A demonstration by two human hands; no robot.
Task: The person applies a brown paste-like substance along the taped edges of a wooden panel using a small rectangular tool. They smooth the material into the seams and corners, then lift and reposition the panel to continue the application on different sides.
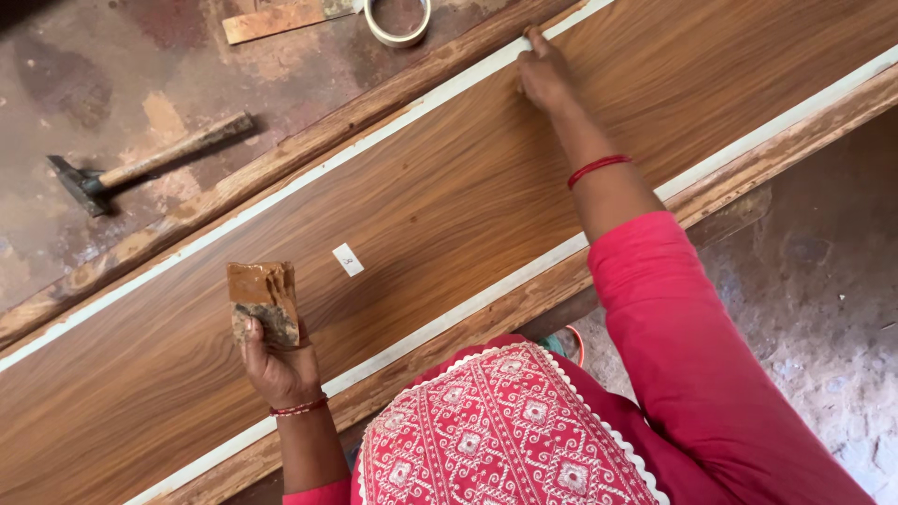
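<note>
— Brown and worn, a small wooden block (265,301) sits in the person's left hand (278,367), the fingers wrapped round its lower end so that it stands upright above the panel (402,215).

— And the right hand (544,75)?

— The right hand lies stretched out far ahead, fingertips pressed flat on the pale tape strip (309,182) that runs along the panel's far edge. It grips nothing; the fingers are laid down on the strip (a red thread is tied round that wrist, and a beaded band round the other).

— Where does the panel lie?

— The panel, with a wood-grain laminate face, runs slantwise across the view, resting on a rough wooden frame (281,159) whose chipped edges show on both long sides. A second pale strip (486,299) lines the near edge. A small white sticker (348,259) sits on the laminate, near the block.

— And beyond the frame?

— On the stained floor beyond lie a hammer (140,168) with a wooden handle, well apart from either hand, a roll of tape (398,21) at the top edge, and a flat wood offcut (276,19) just beside it.
</note>
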